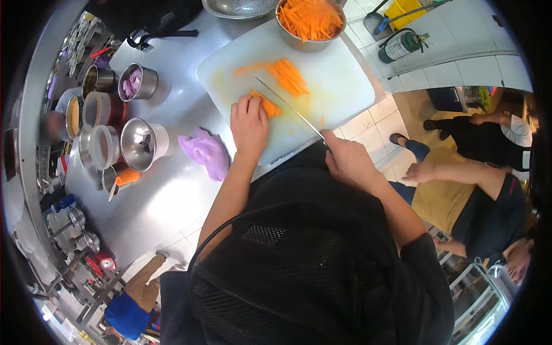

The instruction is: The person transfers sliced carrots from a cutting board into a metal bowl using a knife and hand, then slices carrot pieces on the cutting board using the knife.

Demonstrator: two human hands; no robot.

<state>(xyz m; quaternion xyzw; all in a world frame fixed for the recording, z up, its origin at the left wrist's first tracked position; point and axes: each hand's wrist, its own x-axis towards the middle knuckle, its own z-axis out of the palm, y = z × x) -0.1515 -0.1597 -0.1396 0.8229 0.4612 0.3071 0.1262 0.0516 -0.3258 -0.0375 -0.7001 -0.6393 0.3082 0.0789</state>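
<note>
With bent fingers, the left hand (pixel 251 127) is holding down a remaining carrot piece (pixel 267 106) on the cutting board (pixel 344 86); the right hand (pixel 352 159) is grasping the knife (pixel 307 122). Cut carrot sticks (pixel 290 77) are lying nearby, more filling the bowl (pixel 311 44).

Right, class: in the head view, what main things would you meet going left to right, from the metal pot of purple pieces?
Metal pot, purple cloth, left hand, right hand, green fire extinguisher.
</note>
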